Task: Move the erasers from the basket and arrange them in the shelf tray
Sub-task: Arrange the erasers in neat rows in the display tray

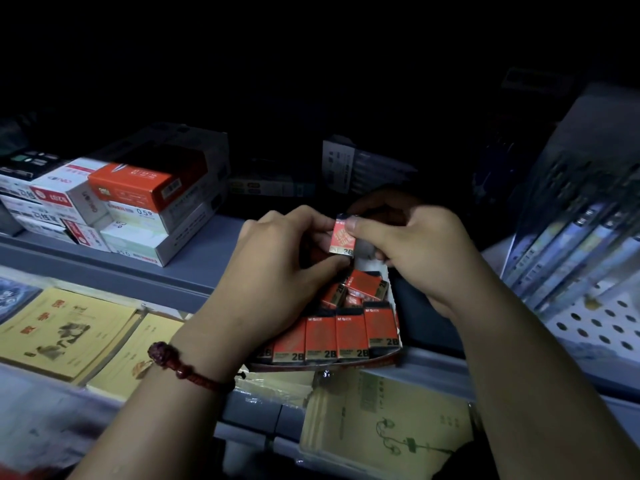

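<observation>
Both hands meet above the tray (393, 296) on the shelf (194, 244). The right hand (419, 251) pinches one eraser (343, 239) at its top corner, with the thumb on the front. The left hand (277, 268) holds its left edge with curled fingers. The eraser is in the air, just over the back part of the tray. At the front a row of erasers (349, 337) stands neat, labels forward; behind it some loose erasers (351, 289) lie tilted. I think the good way is to turn the held one to face like the row, set it upright behind the row, and then straighten the loose ones. The basket is not in view.
</observation>
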The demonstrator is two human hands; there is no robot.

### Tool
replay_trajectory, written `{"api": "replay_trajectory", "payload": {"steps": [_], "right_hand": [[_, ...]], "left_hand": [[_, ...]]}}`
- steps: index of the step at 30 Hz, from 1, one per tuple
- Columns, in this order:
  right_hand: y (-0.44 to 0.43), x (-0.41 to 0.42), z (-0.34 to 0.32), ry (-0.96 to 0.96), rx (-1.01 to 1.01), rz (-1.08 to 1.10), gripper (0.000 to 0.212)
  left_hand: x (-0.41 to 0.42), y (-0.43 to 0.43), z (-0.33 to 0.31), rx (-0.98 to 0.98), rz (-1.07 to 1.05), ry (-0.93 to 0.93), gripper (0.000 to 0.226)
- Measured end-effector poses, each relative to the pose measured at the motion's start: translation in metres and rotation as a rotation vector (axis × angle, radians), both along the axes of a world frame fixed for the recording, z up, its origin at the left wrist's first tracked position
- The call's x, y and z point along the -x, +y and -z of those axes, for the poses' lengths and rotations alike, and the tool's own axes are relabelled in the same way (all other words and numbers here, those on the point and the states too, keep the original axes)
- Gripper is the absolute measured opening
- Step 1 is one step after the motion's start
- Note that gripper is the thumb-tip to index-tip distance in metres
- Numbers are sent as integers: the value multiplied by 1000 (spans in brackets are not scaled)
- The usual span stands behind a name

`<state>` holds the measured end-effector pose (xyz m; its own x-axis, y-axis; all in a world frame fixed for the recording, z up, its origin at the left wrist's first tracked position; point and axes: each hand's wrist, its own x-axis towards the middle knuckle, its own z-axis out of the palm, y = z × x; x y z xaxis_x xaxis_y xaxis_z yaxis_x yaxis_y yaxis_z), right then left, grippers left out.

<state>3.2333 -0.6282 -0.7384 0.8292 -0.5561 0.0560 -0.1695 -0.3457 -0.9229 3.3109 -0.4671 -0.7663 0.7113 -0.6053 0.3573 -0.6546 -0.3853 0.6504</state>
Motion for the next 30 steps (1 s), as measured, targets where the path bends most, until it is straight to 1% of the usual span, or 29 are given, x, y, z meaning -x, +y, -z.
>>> {"api": "replay_trajectory", "payload": {"steps": [2, 4, 7, 11, 14, 19, 22, 26, 30], "right_hand": [[-4, 1, -1, 2, 12, 64, 18], [-11, 4, -2, 30, 115, 98, 26], [-16, 9, -3, 113, 317, -33, 11], [-19, 10, 2, 133, 376, -72, 4], [-18, 10, 3, 195, 471, -63, 7], [-16, 10, 0, 236, 570, -98, 12], [-12, 7, 4, 287, 654, -150, 18], [-12, 3, 9, 311, 638, -132, 20], [-13, -1, 13, 270, 562, -68, 18]], "left_hand": [[0, 0, 1, 13, 5, 13, 25], [-1, 0, 1, 42, 0, 31, 21], [-1, -1, 2, 131, -24, 48, 25], [-1, 0, 4, 204, -112, 48, 43], [1, 1, 2, 224, -174, 32, 49], [1, 2, 2, 232, -250, 39, 41], [1, 2, 2, 229, -264, 63, 41], [1, 1, 2, 205, -263, 100, 36], [2, 2, 1, 182, -239, 128, 32]]}}
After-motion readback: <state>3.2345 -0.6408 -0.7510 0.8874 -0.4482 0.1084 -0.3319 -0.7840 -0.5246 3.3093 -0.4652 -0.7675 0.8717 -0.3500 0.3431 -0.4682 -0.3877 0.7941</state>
